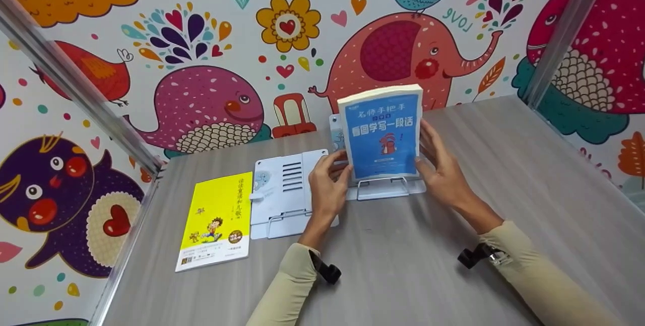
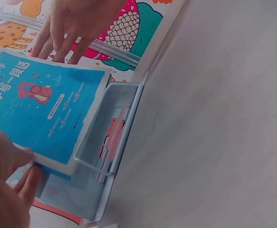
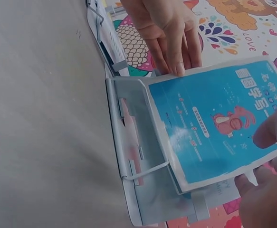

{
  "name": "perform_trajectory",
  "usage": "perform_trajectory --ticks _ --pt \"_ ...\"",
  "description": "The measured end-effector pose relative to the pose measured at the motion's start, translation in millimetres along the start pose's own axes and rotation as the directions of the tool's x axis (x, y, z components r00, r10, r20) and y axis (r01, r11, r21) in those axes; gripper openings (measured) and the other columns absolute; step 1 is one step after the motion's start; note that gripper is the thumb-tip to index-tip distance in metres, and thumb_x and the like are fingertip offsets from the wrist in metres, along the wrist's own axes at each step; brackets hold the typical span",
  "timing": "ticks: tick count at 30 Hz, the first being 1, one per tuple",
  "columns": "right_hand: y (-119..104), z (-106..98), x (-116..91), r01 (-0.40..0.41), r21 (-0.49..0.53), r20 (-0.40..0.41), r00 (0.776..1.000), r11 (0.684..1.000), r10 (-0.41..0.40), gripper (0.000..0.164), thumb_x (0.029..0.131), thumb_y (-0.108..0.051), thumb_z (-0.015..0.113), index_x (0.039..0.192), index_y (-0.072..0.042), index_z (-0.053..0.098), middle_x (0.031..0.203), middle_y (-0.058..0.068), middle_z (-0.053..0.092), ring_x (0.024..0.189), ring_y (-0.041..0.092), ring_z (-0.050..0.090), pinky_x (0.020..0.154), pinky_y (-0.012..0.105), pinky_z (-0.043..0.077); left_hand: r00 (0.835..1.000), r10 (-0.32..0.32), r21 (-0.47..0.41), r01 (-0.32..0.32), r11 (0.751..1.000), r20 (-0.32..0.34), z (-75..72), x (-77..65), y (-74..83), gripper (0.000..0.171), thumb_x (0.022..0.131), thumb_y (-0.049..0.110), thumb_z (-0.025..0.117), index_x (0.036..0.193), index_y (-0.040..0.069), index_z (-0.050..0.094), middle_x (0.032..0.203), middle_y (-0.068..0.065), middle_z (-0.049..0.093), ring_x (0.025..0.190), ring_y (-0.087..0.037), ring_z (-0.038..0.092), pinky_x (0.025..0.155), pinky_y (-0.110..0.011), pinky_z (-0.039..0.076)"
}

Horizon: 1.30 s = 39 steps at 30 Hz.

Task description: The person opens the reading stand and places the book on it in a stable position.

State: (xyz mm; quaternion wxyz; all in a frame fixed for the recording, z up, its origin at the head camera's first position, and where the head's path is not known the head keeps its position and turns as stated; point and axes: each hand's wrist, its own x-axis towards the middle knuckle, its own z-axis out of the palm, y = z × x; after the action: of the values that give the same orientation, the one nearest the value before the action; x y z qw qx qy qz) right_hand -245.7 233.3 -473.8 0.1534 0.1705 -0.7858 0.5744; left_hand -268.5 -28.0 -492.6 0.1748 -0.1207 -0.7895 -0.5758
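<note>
A blue-covered book (image 1: 385, 139) stands tilted back on a pale metal book stand (image 1: 421, 186), its lower edge at the wire holder (image 1: 383, 196). My left hand (image 1: 327, 185) grips the book's left edge, thumb near the front cover and fingers behind. On the opposite side, my right hand (image 1: 441, 170) holds the right edge between thumb and fingers. The right wrist view shows the right thumb (image 3: 265, 133) over the front of the cover. Most of the stand's back plate is hidden behind the book.
Left of the hands, a second white book stand (image 1: 272, 170) with slots lies on the grey table (image 1: 403, 265). A yellow book (image 1: 216, 205) lies beside it, close against its left edge. A wall (image 1: 227, 23) printed with cartoon animals rises behind the table.
</note>
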Motion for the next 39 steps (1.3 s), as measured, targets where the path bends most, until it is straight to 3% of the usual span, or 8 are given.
perform_trajectory --ticks 5,14,20,25,30,39 --pt "2.6 -0.7 -0.5 0.013 0.04 0.013 1.0 0.999 -0.014 0.088 0.104 0.007 0.056 0.174 -0.029 0.018 0.181 -0.011 0.021 0.168 0.025 0.026 0.13 0.065 0.028 1.0 0.012 -0.006 -0.012 1.0 0.001 -1.1 -0.2 -2.2 0.038 0.099 0.005 0.077 0.137 0.009 0.072 0.126 -0.009 0.073 0.114 -0.019 0.078 0.099 -0.029 0.063" --pt "13.2 -2.8 -0.2 0.038 -0.072 0.042 0.998 0.997 -0.035 0.092 0.103 0.006 0.063 0.173 -0.033 0.018 0.181 -0.011 0.021 0.166 0.024 0.03 0.123 0.039 0.039 1.0 0.029 0.034 -0.029 0.999 -0.011 -2.9 -2.4 -9.0 0.037 0.096 0.005 0.081 0.132 0.01 0.075 0.122 -0.007 0.078 0.111 -0.017 0.077 0.099 -0.033 0.063" --pt "18.1 -5.0 -3.3 0.012 -0.128 0.003 1.0 0.992 -0.012 0.086 0.105 -0.001 0.065 0.173 -0.03 0.021 0.18 -0.007 0.027 0.163 0.027 0.037 0.124 0.054 0.042 1.0 0.031 0.077 -0.031 0.997 0.0 -0.4 -5.1 -11.9 0.036 0.095 0.007 0.083 0.131 0.01 0.077 0.118 -0.005 0.08 0.106 -0.015 0.075 0.097 -0.037 0.063" --pt "21.4 -6.2 -3.8 -0.027 -0.151 -0.019 1.0 0.988 0.024 0.08 0.107 -0.002 0.061 0.173 -0.027 0.025 0.177 0.001 0.035 0.158 0.034 0.044 0.127 0.064 0.034 0.999 0.021 0.138 -0.026 0.99 0.039 1.7 -7.5 -13.2 0.04 0.096 0.01 0.083 0.135 0.011 0.076 0.122 -0.004 0.077 0.095 -0.012 0.07 0.091 -0.032 0.063" --pt "23.6 -6.8 -4.6 -0.031 -0.137 -0.013 0.999 0.99 0.029 0.078 0.108 -0.002 0.059 0.172 -0.03 0.025 0.176 0.002 0.037 0.151 0.035 0.049 0.128 0.066 0.033 0.999 0.014 0.215 -0.025 0.976 0.051 1.6 -7.3 -13.4 0.042 0.096 0.014 0.084 0.137 0.013 0.075 0.125 -0.003 0.068 0.089 -0.011 0.064 0.081 -0.024 0.055" --pt "29.5 -5.9 -6.7 -0.038 -0.232 -0.007 0.999 0.972 0.038 0.086 0.106 -0.001 0.061 0.173 -0.034 0.018 0.16 0.013 0.052 0.132 0.03 0.055 0.113 0.056 0.046 0.995 -0.024 0.272 -0.002 0.962 0.095 1.1 -4.7 -13.2 0.044 0.099 0.016 0.08 0.142 0.014 0.071 0.137 -0.004 0.065 0.087 -0.008 0.061 0.078 -0.021 0.052"
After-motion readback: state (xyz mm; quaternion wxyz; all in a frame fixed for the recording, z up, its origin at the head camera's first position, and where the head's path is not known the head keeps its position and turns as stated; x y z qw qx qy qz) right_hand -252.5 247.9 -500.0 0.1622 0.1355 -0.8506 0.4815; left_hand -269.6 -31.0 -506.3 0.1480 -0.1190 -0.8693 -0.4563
